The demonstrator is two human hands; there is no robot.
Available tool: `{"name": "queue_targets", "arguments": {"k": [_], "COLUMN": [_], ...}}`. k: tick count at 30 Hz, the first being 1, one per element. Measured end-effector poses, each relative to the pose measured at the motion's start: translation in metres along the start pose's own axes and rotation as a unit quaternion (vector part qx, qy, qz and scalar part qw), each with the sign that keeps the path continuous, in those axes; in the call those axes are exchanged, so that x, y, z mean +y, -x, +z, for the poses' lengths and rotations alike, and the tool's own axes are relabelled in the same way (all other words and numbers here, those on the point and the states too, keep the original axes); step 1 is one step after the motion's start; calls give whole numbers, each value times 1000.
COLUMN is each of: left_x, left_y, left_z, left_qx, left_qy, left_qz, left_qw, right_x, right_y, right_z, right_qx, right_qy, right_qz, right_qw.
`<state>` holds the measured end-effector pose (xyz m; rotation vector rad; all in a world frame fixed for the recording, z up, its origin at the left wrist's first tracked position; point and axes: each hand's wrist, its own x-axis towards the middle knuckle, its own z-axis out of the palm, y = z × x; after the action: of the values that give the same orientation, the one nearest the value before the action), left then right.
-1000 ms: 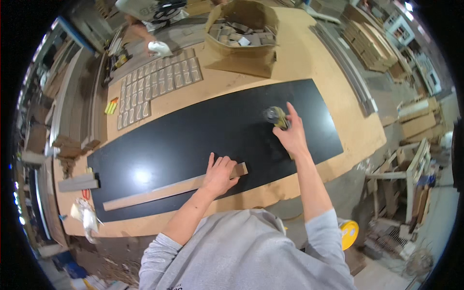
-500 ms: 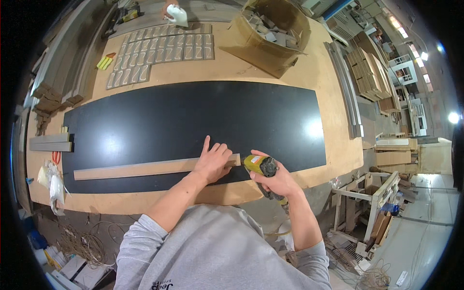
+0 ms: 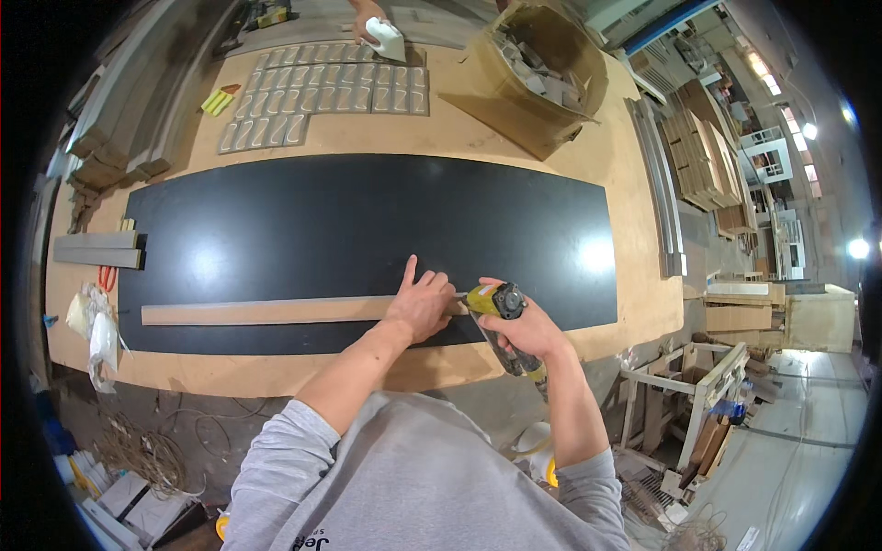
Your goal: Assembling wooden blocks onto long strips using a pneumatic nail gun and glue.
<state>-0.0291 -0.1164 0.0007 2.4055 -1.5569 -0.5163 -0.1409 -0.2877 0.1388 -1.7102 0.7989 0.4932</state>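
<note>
A long, narrow wooden strip [image 3: 266,313] lies along the near side of a big black panel [image 3: 349,230]. My left hand [image 3: 424,304] is closed over the strip near its right end, with the index finger stretched out away from me. In my right hand [image 3: 530,329] is a yellow and black power drill [image 3: 496,299], gripped round its handle. The drill's nose points left, at the strip's right end, close to my left fingertips. Whether its bit touches the wood is hard to make out.
Across the table [image 3: 349,138], another person's hand [image 3: 368,20] holds a white bottle [image 3: 385,39] over rows of small grey pieces [image 3: 354,87]. A cardboard box [image 3: 514,101] of offcuts stands far right. Short strips [image 3: 96,257] and red-handled scissors [image 3: 107,277] lie left.
My left hand has slid right along the strip. The drill's nose now reaches over the strip's right end, closer to my left fingers. The other person's bottle has moved lower and right.
</note>
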Motion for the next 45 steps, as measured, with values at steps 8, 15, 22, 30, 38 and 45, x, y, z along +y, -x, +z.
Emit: {"name": "queue_targets", "arguments": {"k": [8, 15, 22, 30, 38, 45], "left_x": [2, 1, -3, -4, -38, -36], "left_y": [1, 1, 1, 16, 44, 45], "left_z": [-3, -1, 6, 5, 5, 4], "left_qx": [9, 27, 64, 64, 139, 137], "left_qy": [-14, 29, 55, 102, 123, 125], "left_qz": [8, 15, 16, 5, -8, -5], "left_qw": [1000, 999, 996, 993, 983, 983], "right_x": [1, 17, 16, 23, 15, -5], "right_y": [2, 13, 14, 30, 37, 20], "right_z": [2, 3, 8, 9, 21, 42], "right_qx": [1, -6, -1, 24, 11, -10], "right_qy": [3, -12, -1, -76, -74, -38], "right_qz": [11, -3, 7, -10, -16, -25], "right_qw": [1000, 1000, 1000, 997, 997, 999]}}
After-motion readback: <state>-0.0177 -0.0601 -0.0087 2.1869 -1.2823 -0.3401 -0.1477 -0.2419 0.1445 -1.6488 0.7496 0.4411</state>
